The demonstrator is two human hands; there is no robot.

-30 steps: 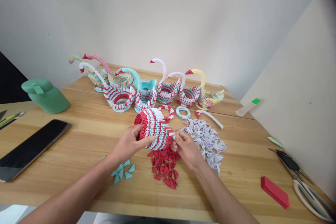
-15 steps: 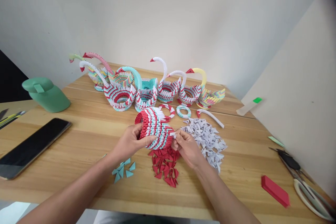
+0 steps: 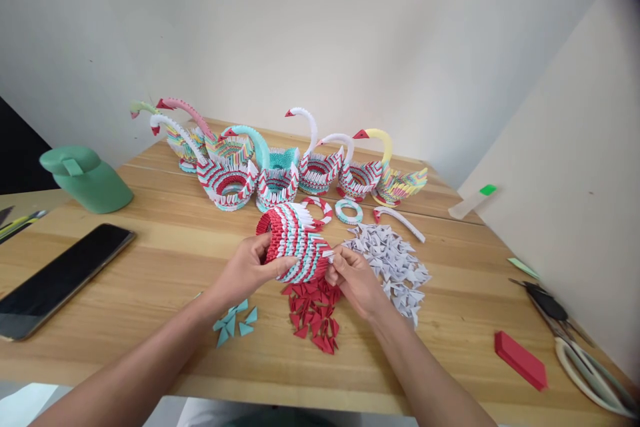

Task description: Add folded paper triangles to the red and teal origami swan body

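- Your left hand (image 3: 249, 271) cups the swan body (image 3: 294, 242) at centre frame, fingers wrapped round its left side and thumb pressed along the lower edge. That steadies the shell, tipped on its side, so its rim faces your other hand.
- Your right hand (image 3: 354, 278) meets the body's lower right edge, fingertips pinched together on a small white piece (image 3: 329, 254) that touches the rim. The pinch seems suited to slotting it in.
- Red pieces (image 3: 314, 312) lie just below the body, white pieces (image 3: 393, 265) to the right, and a few teal pieces (image 3: 234, 323) lower left: each colour sorted and near your hands.
- Finished swans (image 3: 280, 163) stand in a row behind, toward the wall, out of the way.
- Two small rings (image 3: 334, 209) and a white neck (image 3: 399, 221) lie between the row and the body.
- The phone (image 3: 59, 277) and green cap (image 3: 87, 177) sit at left; scissors (image 3: 575, 340) and a red block (image 3: 521, 359) at lower right, well apart on the table (image 3: 165, 247).
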